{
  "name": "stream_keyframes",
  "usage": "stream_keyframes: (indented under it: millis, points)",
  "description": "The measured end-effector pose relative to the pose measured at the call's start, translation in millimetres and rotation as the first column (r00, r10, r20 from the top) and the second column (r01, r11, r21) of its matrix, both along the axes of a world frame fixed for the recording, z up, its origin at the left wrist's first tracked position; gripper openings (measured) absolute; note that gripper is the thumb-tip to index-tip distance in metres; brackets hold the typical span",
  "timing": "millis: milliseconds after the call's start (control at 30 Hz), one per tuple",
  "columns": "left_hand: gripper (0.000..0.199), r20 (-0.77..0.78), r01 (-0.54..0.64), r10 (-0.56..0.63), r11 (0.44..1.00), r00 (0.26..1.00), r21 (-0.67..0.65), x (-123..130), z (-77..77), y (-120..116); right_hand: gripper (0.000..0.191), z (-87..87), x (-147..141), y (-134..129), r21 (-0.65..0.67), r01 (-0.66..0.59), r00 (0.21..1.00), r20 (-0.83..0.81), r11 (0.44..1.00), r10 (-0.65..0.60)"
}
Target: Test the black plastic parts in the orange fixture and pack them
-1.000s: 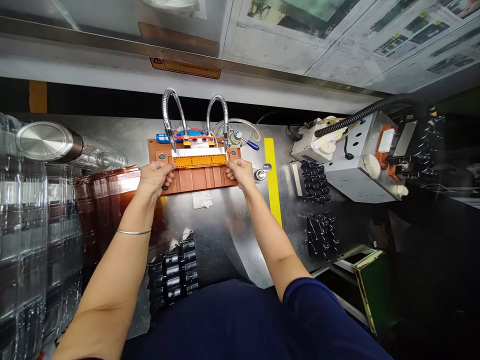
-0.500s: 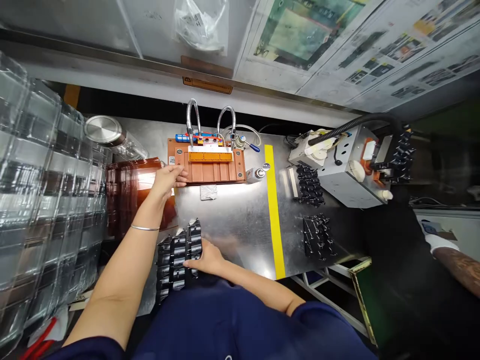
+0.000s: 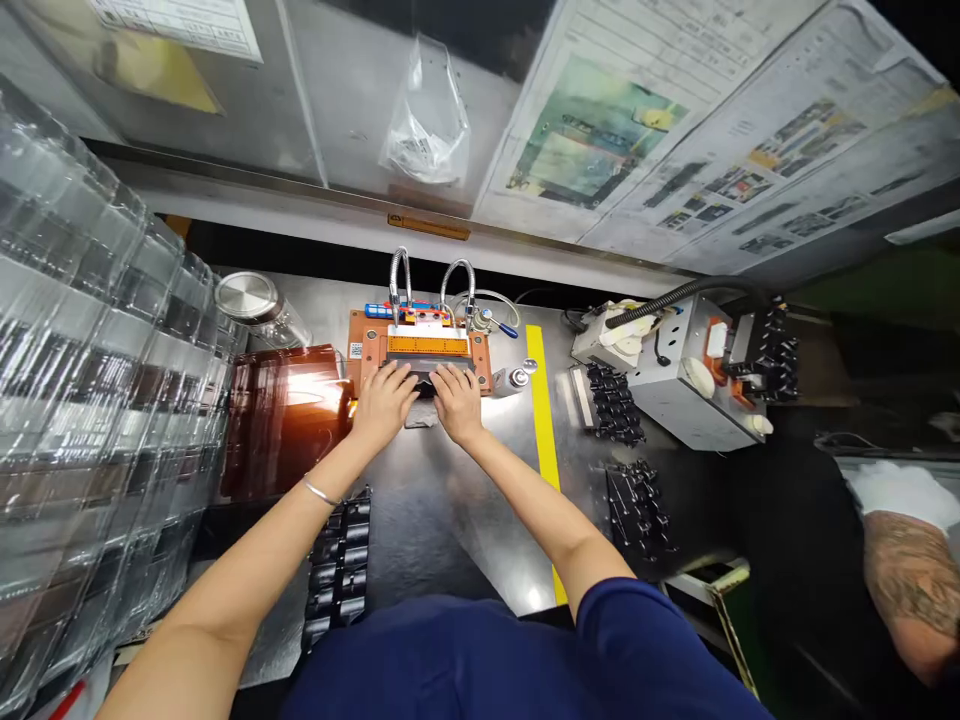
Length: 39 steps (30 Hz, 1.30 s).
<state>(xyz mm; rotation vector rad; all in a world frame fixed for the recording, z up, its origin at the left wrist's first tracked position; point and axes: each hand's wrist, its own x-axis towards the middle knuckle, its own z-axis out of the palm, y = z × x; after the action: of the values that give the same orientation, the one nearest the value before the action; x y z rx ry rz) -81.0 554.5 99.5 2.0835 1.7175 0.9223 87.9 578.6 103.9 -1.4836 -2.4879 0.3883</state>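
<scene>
At the copper-coloured fixture, both hands work on a long black plastic part lying across its front. My left hand is on the part's left end, its fingers over the top and its thumb towards the middle. My right hand has the right end in the same way, thumb inward. Just behind the part is an orange strip below a white bar. The fingers cover much of the part. A row of similar black parts lies near my left forearm.
Brown translucent sheeting and a lidded glass jar stand left, by tall clear plastic trays. Right of the fixture are a small bottle, yellow tape, more black parts and a grey machine. A co-worker's arm shows far right.
My right hand has moved from the row of black parts up to the fixture. A black part now lies there, and my left hand has shifted from the fixture's left edge onto it.
</scene>
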Motion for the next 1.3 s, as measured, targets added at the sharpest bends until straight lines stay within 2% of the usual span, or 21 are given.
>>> stream_keyframes:
  millis: [100,167,200,267,333,367,433,533,667,700,767,833,867,933,1033,1100,1167,1200,1300]
  points:
    - [0.022,-0.076,0.056,-0.058,0.998,0.995,-0.036,-1,-21.5,18,0.038,-14.9,13,6,0.009,-0.057,0.998,0.003,0.998,0.057]
    - [0.025,-0.086,0.066,-0.068,0.997,0.994,-0.033,-3,-31.1,31,0.037,-14.7,29,21,0.015,-0.059,0.998,-0.02,0.998,0.059]
    - [0.027,-0.084,0.063,-0.066,0.998,0.994,-0.029,-4,-34.7,36,0.036,-12.3,38,32,0.02,-0.011,1.0,-0.022,1.0,0.012]
    - [0.031,-0.069,0.057,-0.059,0.998,0.996,-0.027,-5,-40.5,46,0.036,-5.3,56,61,0.038,0.166,0.986,0.02,0.985,-0.167]
    - [0.034,-0.048,0.057,-0.059,0.998,0.997,-0.03,-5,-45.1,51,0.038,1.5,72,92,0.049,0.324,0.935,0.137,0.945,-0.328]
    - [0.034,-0.039,0.055,-0.056,0.998,0.998,-0.032,-4,-46.9,52,0.038,4.3,78,107,0.038,0.363,0.908,0.212,0.931,-0.363]
    - [0.032,-0.022,0.043,-0.044,0.998,0.999,-0.035,-2,-49.4,51,0.033,8.5,89,132,-0.009,0.381,0.872,0.336,0.924,-0.356]
    - [0.031,0.017,0.021,-0.02,0.998,1.0,-0.056,-1,-47.7,49,0.031,13.4,101,159,-0.055,0.353,0.869,0.389,0.934,-0.305]
    - [0.033,0.069,0.006,0.002,0.994,0.998,-0.111,-5,-34.7,51,0.037,17.6,104,167,-0.038,0.338,0.886,0.35,0.94,-0.304]
    - [0.035,0.077,-0.038,0.048,0.991,0.996,-0.127,-6,-30.6,53,0.036,16.8,100,162,-0.022,0.35,0.892,0.312,0.936,-0.326]
    - [0.044,0.073,-0.217,0.234,0.958,0.969,-0.188,-8,-22.9,58,0.035,11.6,85,143,-0.025,0.387,0.91,0.17,0.922,-0.377]
    - [0.055,0.043,-0.399,0.427,0.872,0.903,-0.284,-7,-16.4,59,0.038,2.6,65,115,-0.148,0.397,0.913,-0.032,0.906,-0.406]
    - [0.059,0.028,-0.447,0.482,0.83,0.875,-0.333,-6,-13.5,57,0.041,-2.3,55,99,-0.25,0.38,0.897,-0.135,0.891,-0.421]
    - [0.06,0.034,-0.449,0.506,0.792,0.862,-0.413,-1,-7.2,41,0.05,-9.6,39,64,-0.412,0.33,0.819,-0.322,0.85,-0.474]
    - [0.059,0.155,-0.385,0.493,0.807,0.856,-0.447,5,5.0,-10,0.056,-5.6,36,6,-0.495,0.279,0.648,-0.536,0.823,-0.542]
    - [0.054,0.254,-0.358,0.455,0.866,0.854,-0.348,7,16.8,-56,0.047,10.4,43,-34,-0.457,0.252,0.584,-0.631,0.853,-0.511]
    - [0.041,0.291,-0.326,0.347,0.938,0.891,-0.121,7,33.1,-100,0.033,35.2,53,-72,-0.345,0.219,0.591,-0.697,0.913,-0.405]
    - [0.035,0.281,-0.304,0.291,0.953,0.915,0.004,6,42.8,-119,0.027,49.3,57,-88,-0.281,0.193,0.607,-0.719,0.94,-0.339]
    - [0.033,0.228,-0.267,0.207,0.925,0.951,0.272,4,73.7,-161,0.021,88.0,62,-124,-0.14,0.12,0.638,-0.748,0.983,-0.184]
